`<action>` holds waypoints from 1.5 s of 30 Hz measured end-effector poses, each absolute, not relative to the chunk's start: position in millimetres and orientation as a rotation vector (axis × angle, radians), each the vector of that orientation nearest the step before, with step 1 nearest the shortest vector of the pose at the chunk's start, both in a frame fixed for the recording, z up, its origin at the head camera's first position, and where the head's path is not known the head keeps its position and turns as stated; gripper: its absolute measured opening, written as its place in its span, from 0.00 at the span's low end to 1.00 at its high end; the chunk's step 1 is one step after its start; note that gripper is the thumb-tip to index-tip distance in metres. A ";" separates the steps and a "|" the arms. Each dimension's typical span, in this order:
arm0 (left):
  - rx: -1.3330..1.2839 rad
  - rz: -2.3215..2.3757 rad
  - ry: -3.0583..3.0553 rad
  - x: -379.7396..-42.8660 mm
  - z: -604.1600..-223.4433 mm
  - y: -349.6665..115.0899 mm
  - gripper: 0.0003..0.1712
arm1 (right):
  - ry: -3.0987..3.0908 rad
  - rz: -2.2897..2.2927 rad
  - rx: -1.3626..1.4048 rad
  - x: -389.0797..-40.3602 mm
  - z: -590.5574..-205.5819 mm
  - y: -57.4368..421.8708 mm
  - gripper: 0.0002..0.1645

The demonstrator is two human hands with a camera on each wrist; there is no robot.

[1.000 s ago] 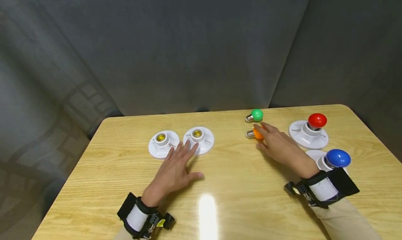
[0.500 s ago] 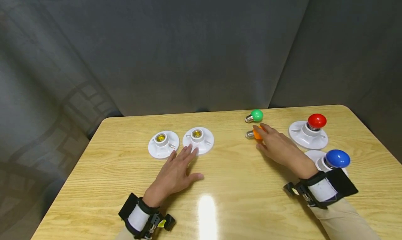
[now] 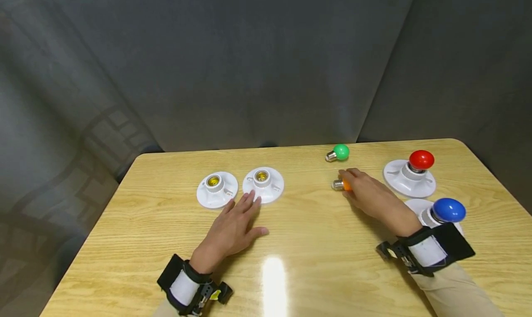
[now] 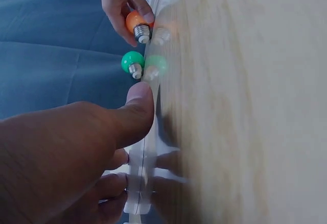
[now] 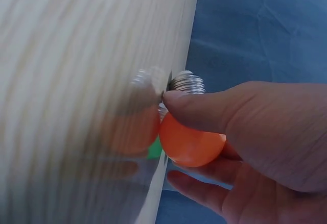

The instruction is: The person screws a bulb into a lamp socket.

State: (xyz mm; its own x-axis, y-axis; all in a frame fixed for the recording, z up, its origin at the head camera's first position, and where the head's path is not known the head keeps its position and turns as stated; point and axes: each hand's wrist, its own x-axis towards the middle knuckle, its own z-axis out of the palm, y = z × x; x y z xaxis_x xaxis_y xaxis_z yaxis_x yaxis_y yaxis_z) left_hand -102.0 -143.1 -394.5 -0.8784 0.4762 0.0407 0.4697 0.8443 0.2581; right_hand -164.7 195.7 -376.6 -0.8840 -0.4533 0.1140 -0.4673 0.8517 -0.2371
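My right hand [image 3: 371, 196] grips an orange light bulb [image 5: 191, 141] low over the table, thumb on the near side and fingers behind it. The bulb's metal screw base [image 3: 337, 185] points left in the head view. A green bulb [image 3: 341, 152] lies just beyond that hand, also on its side. My left hand [image 3: 232, 229] rests with fingers spread, its fingertips at the front rim of a white lamp socket [image 3: 270, 194]. Left of it stands a second white socket [image 3: 206, 198]. Both sockets hold no bulb, and their brass-coloured insides show.
At the right, a red bulb [image 3: 421, 160] stands in a white socket [image 3: 405, 185]. Nearer, a blue bulb [image 3: 449, 209] sits in another socket, partly hidden behind my right wrist strap [image 3: 428, 250]. A dark grey curtain [image 3: 257, 68] hangs behind the table's far edge.
My right fingers have closed round the orange bulb and drawn it slightly right and towards me. My left hand has slid back a little from the sockets. The green bulb stays put.
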 end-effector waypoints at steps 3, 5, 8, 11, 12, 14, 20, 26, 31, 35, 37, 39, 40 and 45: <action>0.776 0.394 2.997 -102.1 -394.0 -142.9 0.42 | -2.964 0.422 0.735 -164.8 -375.6 196.3 0.31; 0.775 0.392 2.993 -102.2 -394.2 -143.0 0.42 | -2.950 0.436 0.743 -164.6 -374.6 196.8 0.31; 0.777 0.398 2.984 -101.9 -393.9 -143.5 0.42 | -2.920 0.449 0.762 -164.6 -373.4 198.2 0.30; 0.773 0.401 2.974 -101.8 -393.8 -144.1 0.42 | -2.900 0.449 0.775 -164.7 -372.5 199.1 0.29; 0.771 0.399 2.971 -101.9 -393.8 -144.3 0.43 | -2.896 0.449 0.777 -164.7 -372.3 199.3 0.28; 0.771 0.396 2.966 -101.9 -393.5 -144.5 0.43 | -2.894 0.449 0.778 -164.5 -371.5 199.5 0.28; 0.786 0.383 2.955 -101.7 -391.6 -144.4 0.43 | -2.887 0.448 0.773 -164.3 -368.6 200.0 0.27; 0.773 0.348 2.932 -100.0 -388.0 -143.5 0.42 | -2.881 0.449 0.776 -164.4 -367.2 200.2 0.26; 0.782 0.347 2.907 -96.9 -385.6 -141.7 0.42 | -2.868 0.458 0.781 -163.9 -366.8 199.7 0.27; 0.816 0.346 2.886 -94.5 -383.9 -138.8 0.42 | -2.868 0.457 0.778 -162.8 -364.7 199.2 0.27; 0.842 0.355 2.873 -93.3 -383.4 -137.4 0.42 | -2.869 0.461 0.775 -162.1 -363.4 199.0 0.27; 0.872 0.368 2.860 -92.4 -383.4 -136.1 0.42 | -2.869 0.463 0.776 -161.3 -361.9 198.6 0.26; 0.884 0.380 2.851 -91.8 -383.2 -135.4 0.42 | -2.869 0.463 0.777 -160.9 -361.1 198.4 0.26; 0.941 0.438 2.829 -90.1 -384.9 -132.9 0.40 | -2.860 0.459 0.787 -158.6 -356.5 197.4 0.25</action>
State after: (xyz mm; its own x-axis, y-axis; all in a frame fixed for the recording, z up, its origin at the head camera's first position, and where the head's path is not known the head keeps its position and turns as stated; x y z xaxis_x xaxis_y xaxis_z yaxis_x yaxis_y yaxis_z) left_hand -90.1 -132.9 -384.9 -0.7977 0.6023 -0.0297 0.5651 0.7639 0.3117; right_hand -158.6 197.4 -356.5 -0.8535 -0.4758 0.2126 -0.5184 0.8168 -0.2532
